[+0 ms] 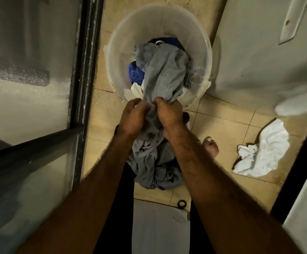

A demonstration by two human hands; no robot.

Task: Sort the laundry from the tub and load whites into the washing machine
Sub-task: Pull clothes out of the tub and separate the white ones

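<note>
Head view: left hand [133,116] and right hand [168,114] are both clamping grey garment [165,74], lifting it over tub [116,57], likely sorting non-whites aside

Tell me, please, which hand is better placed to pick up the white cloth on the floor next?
Likely the right hand: the white cloth lies on the floor on that side. The left hand is farther away; both grip the grey garment.
</note>
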